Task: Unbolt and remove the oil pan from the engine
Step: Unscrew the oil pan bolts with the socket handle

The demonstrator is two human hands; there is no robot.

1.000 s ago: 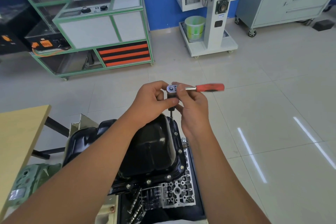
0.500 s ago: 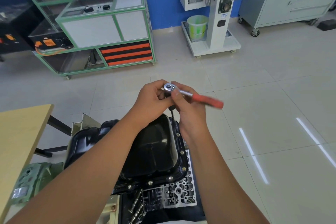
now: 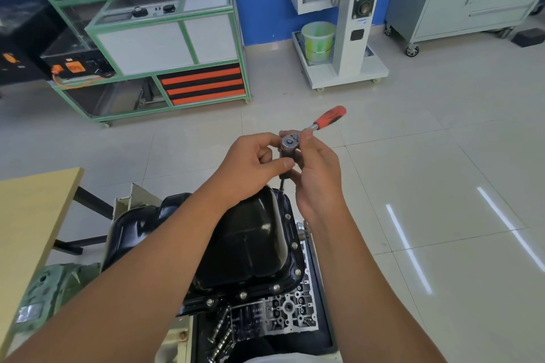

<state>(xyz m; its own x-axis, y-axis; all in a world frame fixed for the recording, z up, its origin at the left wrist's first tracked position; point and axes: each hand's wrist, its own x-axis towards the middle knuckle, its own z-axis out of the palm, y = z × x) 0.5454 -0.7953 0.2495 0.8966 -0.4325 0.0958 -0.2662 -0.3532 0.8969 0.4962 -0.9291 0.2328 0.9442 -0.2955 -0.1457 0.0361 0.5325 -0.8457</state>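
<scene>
Above the oil pan [image 3: 241, 244], both hands grip the ratchet [image 3: 290, 143].

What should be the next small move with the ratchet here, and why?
Probably keep spinning the ratchet head. Both the left hand and right hand pinch it at the oil pan far corner, and the socket's thin lower end still meets the flange.

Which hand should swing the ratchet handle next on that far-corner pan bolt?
Right. The right hand is at the ratchet head, on the side where the red handle sticks out. The left hand pinches the socket below, steadying it over the oil pan.
</scene>
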